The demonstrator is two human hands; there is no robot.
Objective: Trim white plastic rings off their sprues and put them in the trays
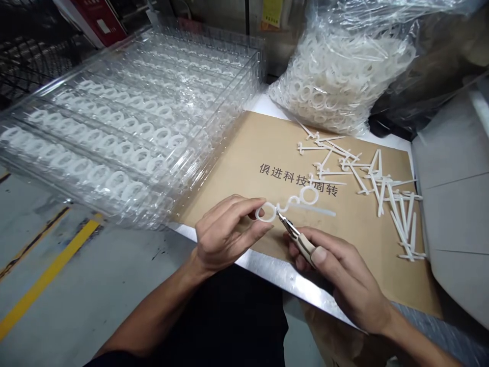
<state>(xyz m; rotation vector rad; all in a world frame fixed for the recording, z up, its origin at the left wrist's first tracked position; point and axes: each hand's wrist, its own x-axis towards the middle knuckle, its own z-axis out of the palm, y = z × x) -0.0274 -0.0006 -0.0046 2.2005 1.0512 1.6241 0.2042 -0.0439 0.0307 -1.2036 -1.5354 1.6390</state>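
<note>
My left hand [225, 232] pinches one end ring of a white plastic moulded strip of rings [294, 201] that stretches to the right over a sheet of brown cardboard [237, 168]. My right hand [340, 275] is closed round the handles of small cutting pliers [294, 235]. The pliers' tip touches the strip just beside the ring that my left fingers hold.
A stack of clear plastic trays [126, 122] filled with white rings lies at the left. A big clear bag of white parts [340, 66] stands behind the cardboard. Several cut white plastic stems [382, 188] lie scattered at the right. A grey box [454, 204] is at the far right.
</note>
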